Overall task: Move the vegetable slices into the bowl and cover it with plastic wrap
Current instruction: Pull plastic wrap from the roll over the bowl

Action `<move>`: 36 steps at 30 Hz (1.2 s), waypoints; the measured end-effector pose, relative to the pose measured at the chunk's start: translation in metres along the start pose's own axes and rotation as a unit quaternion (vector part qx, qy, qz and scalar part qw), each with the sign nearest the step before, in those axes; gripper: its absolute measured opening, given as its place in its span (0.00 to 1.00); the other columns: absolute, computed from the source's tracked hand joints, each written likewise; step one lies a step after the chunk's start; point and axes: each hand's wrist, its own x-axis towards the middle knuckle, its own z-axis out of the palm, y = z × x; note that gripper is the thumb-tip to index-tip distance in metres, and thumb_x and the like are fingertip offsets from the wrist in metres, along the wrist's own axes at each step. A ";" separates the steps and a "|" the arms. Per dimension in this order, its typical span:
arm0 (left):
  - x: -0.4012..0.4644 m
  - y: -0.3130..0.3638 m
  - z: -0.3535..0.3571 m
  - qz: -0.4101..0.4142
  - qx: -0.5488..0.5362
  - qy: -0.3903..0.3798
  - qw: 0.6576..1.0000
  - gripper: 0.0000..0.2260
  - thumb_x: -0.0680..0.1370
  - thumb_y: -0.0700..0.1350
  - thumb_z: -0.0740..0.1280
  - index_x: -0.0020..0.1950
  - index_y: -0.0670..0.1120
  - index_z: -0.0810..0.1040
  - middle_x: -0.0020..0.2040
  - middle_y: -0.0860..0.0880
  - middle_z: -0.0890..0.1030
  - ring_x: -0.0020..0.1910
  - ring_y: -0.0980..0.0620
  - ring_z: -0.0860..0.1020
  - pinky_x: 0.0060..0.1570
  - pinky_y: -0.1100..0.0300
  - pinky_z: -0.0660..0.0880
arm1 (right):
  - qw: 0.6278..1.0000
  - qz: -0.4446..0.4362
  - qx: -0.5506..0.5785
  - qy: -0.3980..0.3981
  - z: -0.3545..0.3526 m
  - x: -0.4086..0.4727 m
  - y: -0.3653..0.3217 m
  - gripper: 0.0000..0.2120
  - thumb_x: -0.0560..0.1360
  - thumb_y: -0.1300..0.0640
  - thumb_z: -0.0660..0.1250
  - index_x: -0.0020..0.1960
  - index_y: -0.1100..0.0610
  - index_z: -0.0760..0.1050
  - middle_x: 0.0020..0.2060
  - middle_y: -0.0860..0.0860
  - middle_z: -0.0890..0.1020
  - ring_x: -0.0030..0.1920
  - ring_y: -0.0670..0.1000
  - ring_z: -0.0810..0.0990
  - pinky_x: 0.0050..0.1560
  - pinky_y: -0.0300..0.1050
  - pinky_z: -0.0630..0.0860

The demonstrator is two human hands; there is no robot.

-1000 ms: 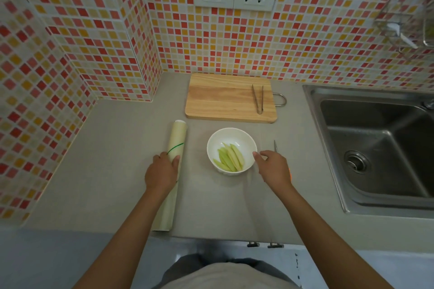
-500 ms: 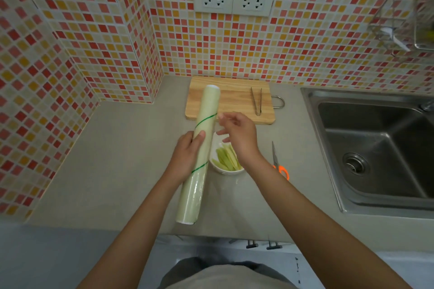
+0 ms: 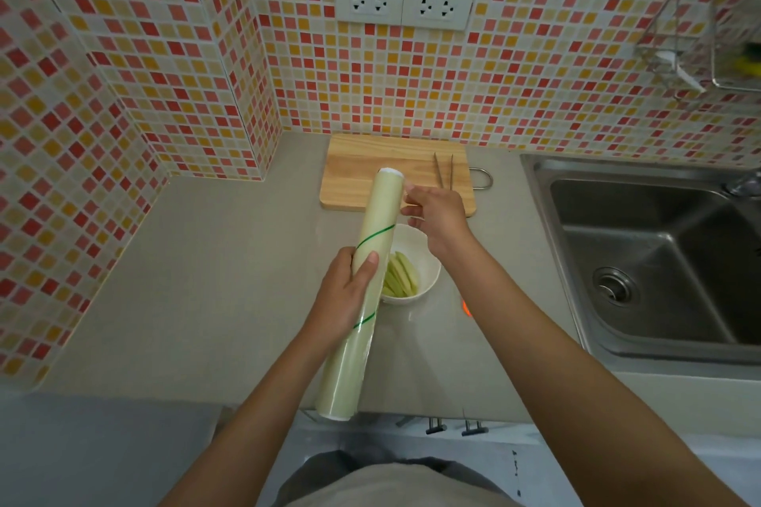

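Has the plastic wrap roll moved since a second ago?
Yes. The plastic wrap roll lay on the counter left of the bowl; now the left hand holds it lifted, its far end over the cutting board.

Single head-worn view looks forward and down, close over the counter (image 3: 214, 280).

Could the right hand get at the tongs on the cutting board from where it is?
Probably yes. The right hand hovers just beside the tongs on the cutting board, nothing lying between them; its fingers reach toward the plastic wrap roll.
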 end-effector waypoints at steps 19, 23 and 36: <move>0.010 0.012 -0.005 -0.014 -0.028 0.019 0.999 0.12 0.81 0.57 0.57 0.51 0.50 0.70 0.44 0.54 0.75 0.42 0.59 0.75 0.39 0.62 0.68 | 0.990 0.006 -0.097 -0.098 0.008 -0.032 0.027 0.10 0.80 0.54 0.59 0.43 0.57 0.72 0.29 0.53 0.73 0.20 0.48 0.74 0.22 0.38 0.71; 0.013 0.016 -0.009 -0.007 -0.043 0.012 0.999 0.11 0.80 0.58 0.58 0.46 0.53 0.71 0.42 0.54 0.75 0.39 0.58 0.75 0.39 0.62 0.68 | 0.998 0.005 -0.020 -0.057 0.004 -0.030 0.030 0.11 0.81 0.61 0.55 0.40 0.59 0.68 0.29 0.55 0.72 0.18 0.48 0.73 0.21 0.38 0.70; 0.036 0.019 -0.007 -0.085 -0.127 -0.001 0.988 0.20 0.81 0.57 0.55 0.42 0.45 0.78 0.34 0.50 0.80 0.33 0.52 0.77 0.35 0.58 0.73 | 0.986 -0.045 -0.142 0.072 0.006 -0.019 0.054 0.13 0.82 0.54 0.54 0.40 0.58 0.66 0.24 0.54 0.69 0.17 0.51 0.66 0.21 0.37 0.60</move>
